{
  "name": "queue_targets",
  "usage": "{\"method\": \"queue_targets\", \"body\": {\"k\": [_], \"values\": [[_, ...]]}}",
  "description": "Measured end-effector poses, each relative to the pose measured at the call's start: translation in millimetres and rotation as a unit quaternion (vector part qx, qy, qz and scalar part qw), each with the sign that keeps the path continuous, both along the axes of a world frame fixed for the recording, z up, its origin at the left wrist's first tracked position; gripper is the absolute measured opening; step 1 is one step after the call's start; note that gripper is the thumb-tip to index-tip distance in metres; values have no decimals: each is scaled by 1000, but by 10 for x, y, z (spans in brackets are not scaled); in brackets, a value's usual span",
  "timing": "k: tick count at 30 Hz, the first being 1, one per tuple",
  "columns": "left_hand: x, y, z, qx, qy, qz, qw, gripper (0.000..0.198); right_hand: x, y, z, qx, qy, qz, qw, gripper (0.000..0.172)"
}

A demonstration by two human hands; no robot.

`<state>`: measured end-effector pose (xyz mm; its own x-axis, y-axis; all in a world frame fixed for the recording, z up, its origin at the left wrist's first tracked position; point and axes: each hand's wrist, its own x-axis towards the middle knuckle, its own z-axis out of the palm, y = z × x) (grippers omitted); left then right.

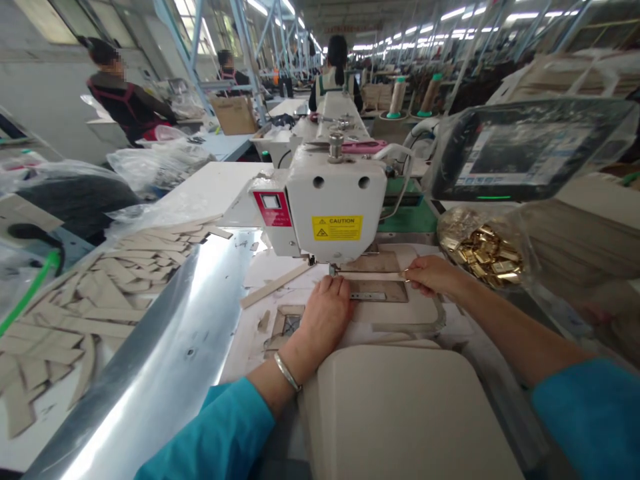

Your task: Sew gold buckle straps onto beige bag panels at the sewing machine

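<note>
My left hand [327, 312] presses down just under the sewing machine's needle area, fingers close together, their tips hidden at the left end of a narrow beige strip [373, 275]. The strip runs to the right between two brown pieces of a template. At its far end my right hand [431, 275] pinches it between thumb and fingers, with a small shiny bit showing at the fingertips. Above both hands is the white sewing machine head [335, 200]. A stack of beige rounded panels [400, 407] lies in front, close to my body.
Many loose beige strips [110, 287] cover the table at left, beside a shiny metal plate [200, 313]. A bag of gold metal fittings [493, 257] stands at right, below a plastic-wrapped screen [520, 153]. One strip [275, 283] lies left of the needle. Other people sit farther back.
</note>
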<state>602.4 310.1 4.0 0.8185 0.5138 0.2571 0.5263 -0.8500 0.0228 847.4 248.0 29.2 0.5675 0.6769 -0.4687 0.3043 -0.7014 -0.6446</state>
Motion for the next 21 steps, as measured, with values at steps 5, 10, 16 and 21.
{"method": "queue_targets", "body": {"k": [5, 10, 16, 21], "values": [[44, 33, 104, 21, 43, -25, 999, 25, 31, -9, -29, 6, -22, 19, 1000, 21], [42, 53, 47, 42, 51, -38, 997, 12, 79, -20, -45, 15, -42, 30, 999, 21], [-20, 97, 56, 29, 61, -46, 997, 14, 86, 7, -92, 10, -75, 35, 996, 14], [-163, 195, 106, 20, 78, -44, 996, 20, -42, 100, -113, 8, -99, 56, 993, 13]]}}
